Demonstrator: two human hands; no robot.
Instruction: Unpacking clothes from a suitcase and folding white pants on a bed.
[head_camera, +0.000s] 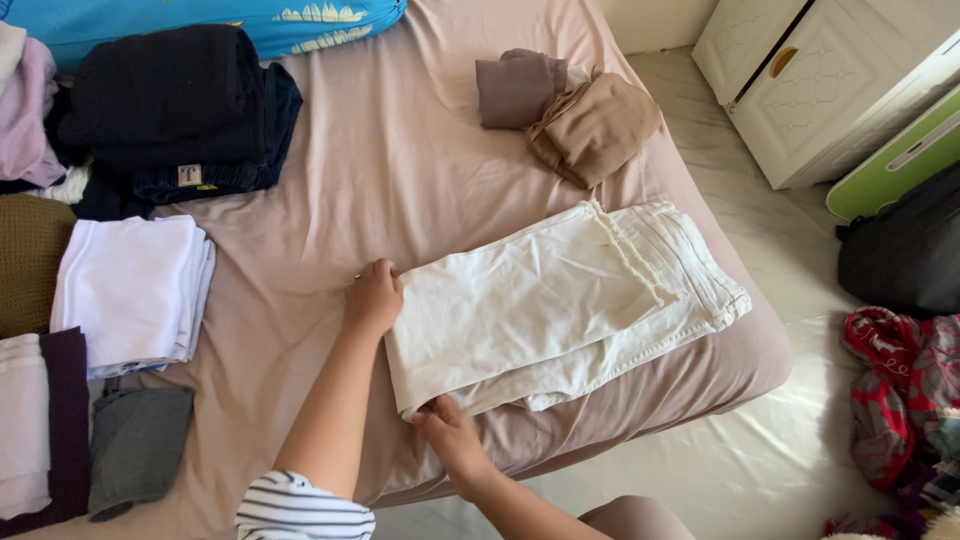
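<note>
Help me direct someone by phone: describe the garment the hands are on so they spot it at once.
On the bed with the dusty-pink sheet, look at the near right corner. There lie folded white trousers, with the left hand and right hand at their folded end. They are the only white garment there; the brown clothes lie farther up.

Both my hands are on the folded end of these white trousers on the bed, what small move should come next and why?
Probably lift that folded end and carry it toward the waistband. The left hand and right hand each pinch a corner of the white trousers, which lie flat and folded once on the bed, longer than the folded white stack nearby.
</note>
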